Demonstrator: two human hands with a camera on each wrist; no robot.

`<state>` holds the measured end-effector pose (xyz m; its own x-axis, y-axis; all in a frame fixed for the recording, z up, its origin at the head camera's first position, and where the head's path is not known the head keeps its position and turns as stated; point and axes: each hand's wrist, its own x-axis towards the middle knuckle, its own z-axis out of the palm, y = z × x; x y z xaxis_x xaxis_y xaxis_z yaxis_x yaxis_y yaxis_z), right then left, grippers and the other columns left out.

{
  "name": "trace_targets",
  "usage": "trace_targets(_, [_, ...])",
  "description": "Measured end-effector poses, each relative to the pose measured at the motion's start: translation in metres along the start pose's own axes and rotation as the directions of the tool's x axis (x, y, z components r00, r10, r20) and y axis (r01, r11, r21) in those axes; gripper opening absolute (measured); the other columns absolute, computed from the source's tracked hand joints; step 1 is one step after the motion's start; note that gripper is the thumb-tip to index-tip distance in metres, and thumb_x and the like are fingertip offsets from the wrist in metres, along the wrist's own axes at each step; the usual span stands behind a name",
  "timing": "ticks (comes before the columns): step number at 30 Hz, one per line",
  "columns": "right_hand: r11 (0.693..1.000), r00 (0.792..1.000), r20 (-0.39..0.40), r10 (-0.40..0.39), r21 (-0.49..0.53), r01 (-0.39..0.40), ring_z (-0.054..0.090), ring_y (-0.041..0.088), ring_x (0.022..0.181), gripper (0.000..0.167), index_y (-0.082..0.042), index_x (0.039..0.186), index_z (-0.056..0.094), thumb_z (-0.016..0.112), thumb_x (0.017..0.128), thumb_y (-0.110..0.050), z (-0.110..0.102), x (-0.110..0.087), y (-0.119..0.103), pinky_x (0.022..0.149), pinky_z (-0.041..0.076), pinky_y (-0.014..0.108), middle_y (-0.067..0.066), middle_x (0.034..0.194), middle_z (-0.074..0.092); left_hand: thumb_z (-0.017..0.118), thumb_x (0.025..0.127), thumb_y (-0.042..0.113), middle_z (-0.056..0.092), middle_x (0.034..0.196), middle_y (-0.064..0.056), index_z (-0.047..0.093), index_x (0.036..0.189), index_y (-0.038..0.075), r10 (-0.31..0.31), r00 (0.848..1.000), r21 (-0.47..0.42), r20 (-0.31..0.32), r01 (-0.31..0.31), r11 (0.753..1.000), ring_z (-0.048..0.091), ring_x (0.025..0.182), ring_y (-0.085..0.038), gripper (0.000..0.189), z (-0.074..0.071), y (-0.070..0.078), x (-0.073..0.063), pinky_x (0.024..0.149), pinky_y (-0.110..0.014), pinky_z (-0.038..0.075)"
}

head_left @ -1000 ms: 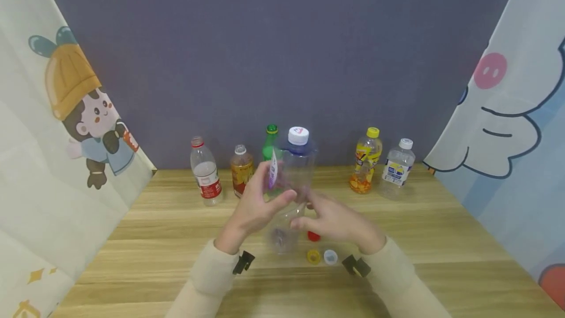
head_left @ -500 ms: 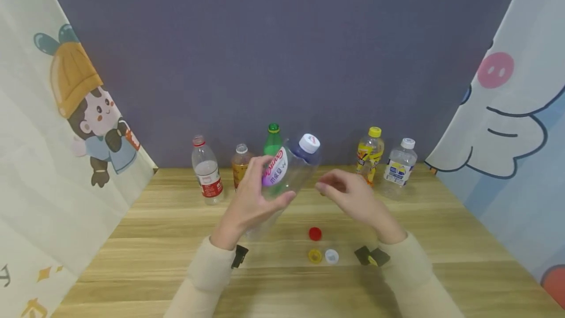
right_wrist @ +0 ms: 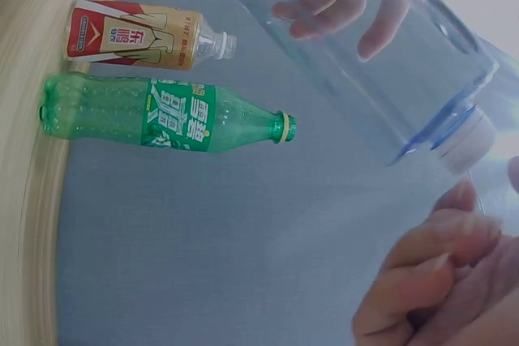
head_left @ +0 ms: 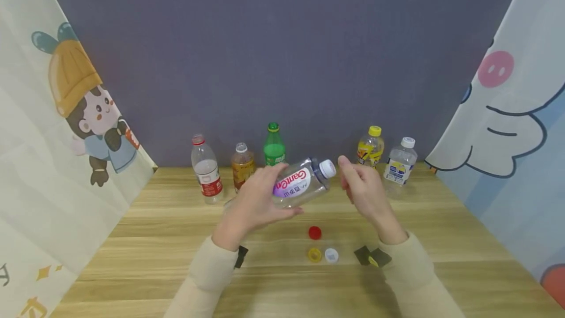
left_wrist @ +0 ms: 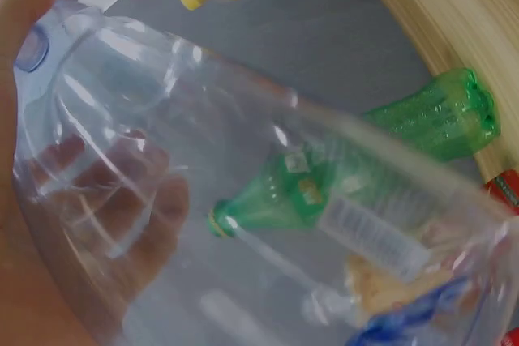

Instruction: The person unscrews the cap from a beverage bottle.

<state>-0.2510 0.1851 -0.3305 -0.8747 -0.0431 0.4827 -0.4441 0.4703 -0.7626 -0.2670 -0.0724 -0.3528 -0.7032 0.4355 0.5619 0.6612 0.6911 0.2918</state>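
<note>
In the head view my left hand (head_left: 253, 198) grips a large clear plastic bottle (head_left: 295, 184) round its body. The bottle is held up off the table and tilted, its white cap (head_left: 327, 168) pointing right. Its oval label carries red lettering; the bottom end lies mostly behind my left hand. My right hand (head_left: 364, 188) is just beside the cap with its fingers loosely bent and nothing in them. From the right wrist, a small gap shows between the cap (right_wrist: 468, 142) and my fingertips (right_wrist: 461, 194). The left wrist view looks through the clear bottle (left_wrist: 235, 143) at my curled fingers.
Along the back stand a red-ringed clear bottle (head_left: 206, 173), an amber bottle (head_left: 243, 167), a green bottle (head_left: 274, 147), a yellow-capped bottle (head_left: 371, 147) and a white-capped bottle (head_left: 399, 166). Red (head_left: 315, 232), yellow (head_left: 314, 255) and white (head_left: 331, 255) loose caps lie on the wooden table (head_left: 282, 283).
The bottle was upright between both hands; my left hand has tipped it to the right. My right hand has left its side and moved right and up, beside the cap.
</note>
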Motion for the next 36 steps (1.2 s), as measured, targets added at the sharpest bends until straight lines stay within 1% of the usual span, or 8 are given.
trace_targets(5, [0.992, 0.996, 0.05, 0.071, -0.106, -0.065, 0.038, 0.019, 0.049, 0.065, -0.009, 0.059, 0.048, 0.039, 0.106, -0.053, 0.002, -0.001, -0.003, 0.05, 0.034, 0.033, 0.0, 0.051, 0.041, 0.089, 0.069, 0.053, 0.064, 0.122, -0.004, 0.048, 0.145, 0.011, 0.108, 0.994, 0.111, 0.003, -0.108, 0.988, 0.058, 0.104, -0.019, 0.096, 0.002, 0.0, 0.0, 0.086, -0.037, 0.051])
trace_targets(9, [0.974, 0.994, 0.053, 0.1, -0.211, -0.087, 0.038, 0.02, 0.051, 0.066, -0.013, 0.058, 0.041, 0.033, 0.106, -0.057, 0.005, -0.001, -0.004, 0.053, 0.035, 0.034, 0.0, 0.053, 0.039, 0.089, 0.068, 0.052, 0.064, 0.12, -0.007, 0.049, 0.143, 0.01, 0.183, 0.983, 0.187, 0.003, -0.181, 0.966, 0.059, 0.104, -0.023, 0.095, 0.005, 0.0, 0.0, 0.083, -0.038, 0.052])
trace_targets(15, [0.917, 0.983, 0.058, 0.172, -0.374, -0.138, 0.046, 0.021, 0.052, 0.072, -0.013, 0.059, 0.043, 0.024, 0.103, -0.067, 0.009, 0.0, -0.003, 0.055, 0.04, 0.036, 0.003, 0.056, 0.047, 0.089, 0.067, 0.054, 0.065, 0.115, -0.005, 0.049, 0.141, 0.013, 0.241, 0.971, 0.26, 0.004, -0.233, 0.937, 0.06, 0.1, -0.022, 0.093, 0.01, 0.0, -0.001, 0.079, -0.036, 0.051])
trace_targets(18, [0.908, 0.986, 0.056, 0.159, -0.4, -0.124, 0.05, 0.022, 0.054, 0.07, -0.013, 0.059, 0.045, 0.025, 0.104, -0.064, 0.011, 0.0, -0.002, 0.056, 0.041, 0.036, 0.004, 0.057, 0.05, 0.088, 0.068, 0.054, 0.065, 0.117, -0.006, 0.049, 0.142, 0.013, 0.259, 0.966, 0.266, -0.001, -0.249, 0.931, 0.061, 0.102, -0.023, 0.093, 0.011, 0.001, -0.002, 0.081, -0.036, 0.052])
trace_targets(25, [0.944, 1.0, 0.024, 0.006, -0.329, 0.002, 0.031, 0.015, 0.044, 0.059, -0.016, 0.053, 0.036, 0.037, 0.107, -0.04, 0.013, 0.0, 0.003, 0.046, 0.03, 0.032, -0.004, 0.046, 0.032, 0.086, 0.07, 0.054, 0.066, 0.119, -0.006, 0.047, 0.144, 0.012, 0.246, 0.969, 0.227, 0.006, -0.241, 0.944, 0.062, 0.102, -0.023, 0.094, 0.008, 0.003, -0.003, 0.08, -0.036, 0.053])
trace_targets(30, [0.956, 0.991, -0.001, -0.137, -0.261, 0.132, 0.025, 0.007, 0.042, 0.055, -0.018, 0.051, 0.034, 0.045, 0.104, -0.027, 0.015, -0.001, 0.007, 0.041, 0.024, 0.026, -0.01, 0.044, 0.028, 0.088, 0.069, 0.051, 0.066, 0.121, -0.007, 0.048, 0.145, 0.012, 0.223, 0.975, 0.186, 0.024, -0.224, 0.957, 0.062, 0.104, -0.023, 0.094, 0.004, 0.004, -0.003, 0.084, -0.038, 0.053])
trace_targets(33, [0.925, 0.954, -0.013, -0.298, -0.249, 0.286, 0.023, 0.001, 0.043, 0.051, -0.019, 0.051, 0.033, 0.048, 0.1, -0.019, 0.016, 0.0, 0.01, 0.04, 0.022, 0.024, -0.013, 0.046, 0.027, 0.089, 0.068, 0.049, 0.066, 0.124, -0.007, 0.047, 0.146, 0.011, 0.203, 0.978, 0.148, 0.051, -0.208, 0.967, 0.062, 0.107, -0.023, 0.096, 0.001, 0.003, -0.003, 0.087, -0.04, 0.054])
trace_targets(36, [0.851, 0.88, -0.024, -0.475, -0.266, 0.452, 0.021, -0.002, 0.045, 0.045, -0.02, 0.053, 0.032, 0.048, 0.095, -0.015, 0.018, 0.003, 0.015, 0.04, 0.02, 0.021, -0.014, 0.048, 0.026, 0.089, 0.068, 0.05, 0.066, 0.127, -0.007, 0.047, 0.146, 0.01, 0.189, 0.979, 0.126, 0.075, -0.197, 0.972, 0.062, 0.109, -0.022, 0.097, -0.001, 0.002, -0.004, 0.089, -0.04, 0.053])
